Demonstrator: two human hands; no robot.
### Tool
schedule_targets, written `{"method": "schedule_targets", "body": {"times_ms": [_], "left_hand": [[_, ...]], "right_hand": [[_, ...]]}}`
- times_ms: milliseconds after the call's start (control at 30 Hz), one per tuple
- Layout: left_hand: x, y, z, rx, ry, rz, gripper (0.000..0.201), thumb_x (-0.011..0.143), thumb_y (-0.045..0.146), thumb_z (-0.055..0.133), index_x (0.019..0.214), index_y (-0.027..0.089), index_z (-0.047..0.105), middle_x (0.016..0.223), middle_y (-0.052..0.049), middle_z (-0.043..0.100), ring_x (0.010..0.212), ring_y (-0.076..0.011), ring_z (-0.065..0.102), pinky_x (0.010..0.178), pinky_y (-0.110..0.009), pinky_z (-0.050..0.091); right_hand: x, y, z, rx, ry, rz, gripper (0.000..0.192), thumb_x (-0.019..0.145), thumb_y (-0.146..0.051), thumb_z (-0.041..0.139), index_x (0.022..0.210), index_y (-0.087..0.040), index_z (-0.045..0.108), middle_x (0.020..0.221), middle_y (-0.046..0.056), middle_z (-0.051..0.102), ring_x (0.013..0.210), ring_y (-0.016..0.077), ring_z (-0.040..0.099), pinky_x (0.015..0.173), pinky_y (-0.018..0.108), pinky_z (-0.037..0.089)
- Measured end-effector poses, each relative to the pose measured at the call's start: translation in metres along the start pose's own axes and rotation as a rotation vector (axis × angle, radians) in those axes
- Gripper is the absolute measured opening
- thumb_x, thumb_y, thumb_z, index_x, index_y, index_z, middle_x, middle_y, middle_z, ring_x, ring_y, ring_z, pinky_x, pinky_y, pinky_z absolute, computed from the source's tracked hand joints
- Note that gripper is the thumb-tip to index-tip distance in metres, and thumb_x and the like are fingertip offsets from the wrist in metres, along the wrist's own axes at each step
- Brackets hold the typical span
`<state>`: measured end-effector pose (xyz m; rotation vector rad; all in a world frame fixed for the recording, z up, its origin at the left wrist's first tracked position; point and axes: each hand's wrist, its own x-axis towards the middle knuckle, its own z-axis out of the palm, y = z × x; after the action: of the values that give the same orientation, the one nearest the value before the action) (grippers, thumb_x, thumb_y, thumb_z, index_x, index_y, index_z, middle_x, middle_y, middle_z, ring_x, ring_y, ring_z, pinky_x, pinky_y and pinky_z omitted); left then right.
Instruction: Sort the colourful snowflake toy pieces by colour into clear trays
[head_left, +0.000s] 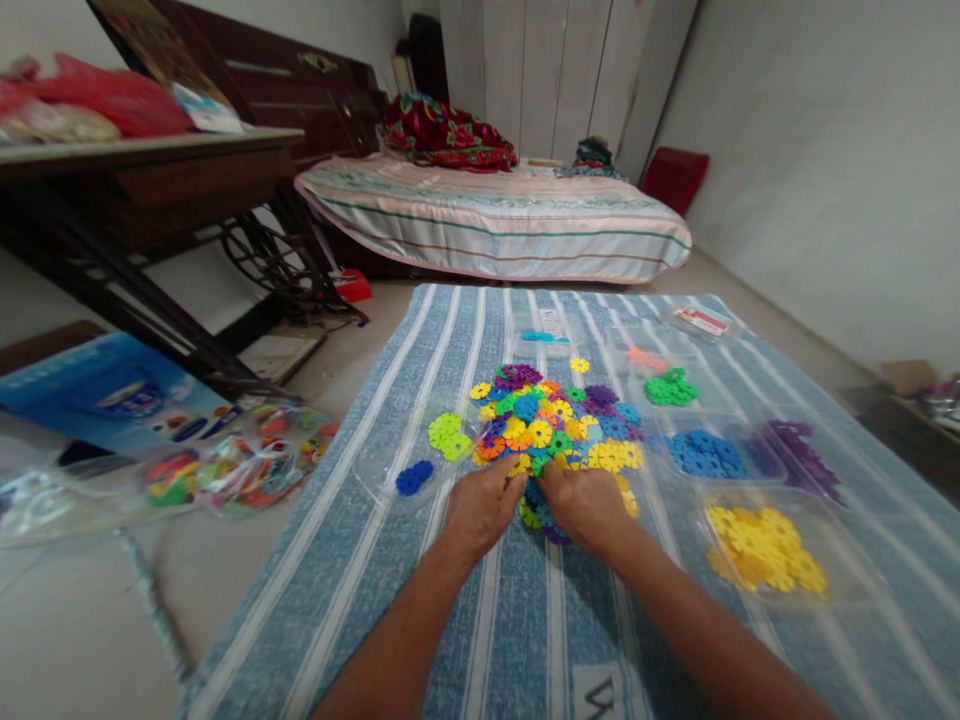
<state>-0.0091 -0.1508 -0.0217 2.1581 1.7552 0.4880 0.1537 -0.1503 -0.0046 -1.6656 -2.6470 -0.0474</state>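
Both hands are down at the near edge of the mixed heap of small flat plastic flower-shaped discs point(551, 420), palms down. The left hand point(480, 505) has its fingers curled loosely into the yellow and orange pieces, and the right hand point(585, 505) sits just beside it, fingers bent over some green, blue and purple ones. Can't honestly tell if either one is pinching a disc or just resting on top, since the fingertips are buried in the pile.

The heap sits mid-way up a blue and white striped woven mat point(495, 600) spread on the floor. Around it are sorted piles in clear plastic trays: lime green discs point(448, 434) with a few dark blue discs point(414, 477) to the left; green point(671, 388), blue point(705, 453), purple point(795, 452) and yellow point(765, 548) groups to the right. Off the mat on the left lies a clear plastic bag of more coloured pieces point(240, 465). A striped mattress point(495, 220) lies beyond the mat.
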Motion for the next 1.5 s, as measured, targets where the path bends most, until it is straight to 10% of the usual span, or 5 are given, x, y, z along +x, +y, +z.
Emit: {"method": "schedule_targets", "body": {"times_ms": [367, 600, 900, 1267, 1500], "left_hand": [[-0.001, 0.001, 0.002, -0.153, 0.122, -0.025, 0.032, 0.090, 0.034, 0.037, 0.092, 0.020, 0.065, 0.081, -0.004, 0.070, 0.074, -0.0159, 0.064, 0.068, -0.023, 0.043], [0.000, 0.003, 0.001, -0.270, 0.151, -0.103, 0.033, 0.088, 0.036, 0.036, 0.076, 0.019, 0.062, 0.058, 0.001, 0.058, 0.058, -0.0123, 0.055, 0.057, -0.021, 0.038], [0.002, 0.012, -0.006, -0.534, 0.065, -0.164, 0.033, 0.084, 0.037, 0.039, 0.059, 0.020, 0.049, 0.042, 0.007, 0.045, 0.043, -0.0093, 0.045, 0.051, -0.020, 0.037], [0.000, 0.018, -0.011, -0.593, -0.074, -0.106, 0.031, 0.084, 0.039, 0.042, 0.063, 0.018, 0.054, 0.042, 0.007, 0.045, 0.042, -0.0088, 0.044, 0.048, -0.020, 0.036], [-0.001, 0.012, 0.001, -0.596, -0.083, -0.118, 0.029, 0.081, 0.041, 0.046, 0.078, 0.017, 0.061, 0.044, 0.007, 0.045, 0.044, -0.0095, 0.046, 0.047, -0.020, 0.036]], "right_hand": [[-0.001, 0.031, -0.022, 0.033, 0.176, 0.176, 0.029, 0.089, -0.026, 0.039, 0.077, -0.019, 0.063, 0.061, 0.003, 0.066, 0.053, 0.0118, 0.057, 0.049, 0.024, 0.020], [0.014, 0.098, -0.056, -0.055, 0.418, 0.722, 0.033, 0.090, -0.034, 0.039, 0.100, -0.016, 0.065, 0.063, 0.008, 0.063, 0.054, 0.0164, 0.054, 0.051, 0.024, 0.019], [-0.003, 0.030, -0.010, 0.523, 0.119, 0.190, 0.026, 0.087, -0.033, 0.044, 0.091, -0.024, 0.068, 0.069, -0.001, 0.067, 0.062, 0.0125, 0.059, 0.058, 0.020, 0.034], [-0.005, 0.003, 0.001, 0.751, 0.087, 0.207, 0.021, 0.083, -0.026, 0.047, 0.068, -0.019, 0.060, 0.059, -0.004, 0.058, 0.056, 0.0098, 0.053, 0.054, 0.019, 0.033], [-0.054, 0.042, -0.037, 0.726, 0.201, 0.322, 0.025, 0.082, -0.033, 0.044, 0.068, -0.021, 0.060, 0.058, -0.003, 0.058, 0.054, 0.0113, 0.053, 0.052, 0.021, 0.036]]}}
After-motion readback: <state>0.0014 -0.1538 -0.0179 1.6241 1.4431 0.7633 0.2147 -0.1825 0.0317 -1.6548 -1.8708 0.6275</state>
